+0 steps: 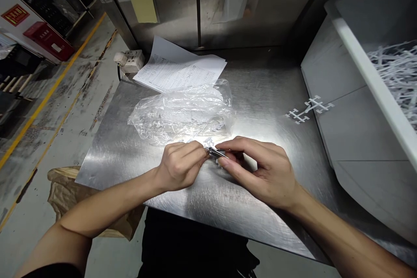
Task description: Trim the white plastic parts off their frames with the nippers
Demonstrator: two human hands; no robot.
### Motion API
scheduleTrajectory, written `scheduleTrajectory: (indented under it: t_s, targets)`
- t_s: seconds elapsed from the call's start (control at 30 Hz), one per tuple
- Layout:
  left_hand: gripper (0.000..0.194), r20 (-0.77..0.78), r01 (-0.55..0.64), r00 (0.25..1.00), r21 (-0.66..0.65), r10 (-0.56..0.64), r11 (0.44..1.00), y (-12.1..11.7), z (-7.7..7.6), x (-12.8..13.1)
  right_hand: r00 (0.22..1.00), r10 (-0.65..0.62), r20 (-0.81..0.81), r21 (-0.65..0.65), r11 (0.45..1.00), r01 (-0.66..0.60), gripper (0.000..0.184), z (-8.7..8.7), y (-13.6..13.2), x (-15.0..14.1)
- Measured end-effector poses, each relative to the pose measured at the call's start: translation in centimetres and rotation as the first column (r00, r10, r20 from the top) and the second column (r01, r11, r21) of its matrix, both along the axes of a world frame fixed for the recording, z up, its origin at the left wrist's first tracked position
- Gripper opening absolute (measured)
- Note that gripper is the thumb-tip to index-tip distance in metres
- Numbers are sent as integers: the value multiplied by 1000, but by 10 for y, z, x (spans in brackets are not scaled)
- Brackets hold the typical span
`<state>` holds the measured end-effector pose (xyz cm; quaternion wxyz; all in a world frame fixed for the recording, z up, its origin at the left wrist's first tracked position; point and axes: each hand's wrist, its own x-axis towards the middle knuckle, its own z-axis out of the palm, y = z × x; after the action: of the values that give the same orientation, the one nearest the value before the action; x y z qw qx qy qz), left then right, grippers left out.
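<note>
Near the middle of the metal table, my two hands meet in front of a clear plastic bag (pixel 182 110) with small white pieces inside. My right hand (pixel 263 169) pinches a slim, shiny metal hand tool (pixel 217 153) between thumb and fingers; its exact kind is hard to tell. The tool's tip points left, against the fingers of my left hand (pixel 181 165). Those fingers are curled closed at a small white plastic piece (pixel 209 142), which is mostly hidden. A white branched plastic sprue (pixel 309 108) lies on the table to the right.
A large grey bin (pixel 345 95) with many white plastic sprues (pixel 397 74) stands at the right. Printed sheets (pixel 182 69) lie behind the bag, beside a socket block with a plug (pixel 130 60). Brown paper (pixel 70 195) is below the table's left edge (pixel 100 126).
</note>
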<state>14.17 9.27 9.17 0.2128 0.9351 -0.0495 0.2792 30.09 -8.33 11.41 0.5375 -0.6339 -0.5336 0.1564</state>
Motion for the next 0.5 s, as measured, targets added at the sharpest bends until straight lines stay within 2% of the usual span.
scheduleTrajectory:
  t_s: [0.3, 0.5]
  targets:
    - [23, 5, -12, 1000, 37, 12, 999, 0, 0, 0, 999, 3, 38, -9, 1000, -3, 14, -2, -1, 1]
    - [21, 33, -16, 999, 78, 14, 997, -1, -1, 0, 1000, -20, 2, -53, 998, 20, 13, -3, -2, -1]
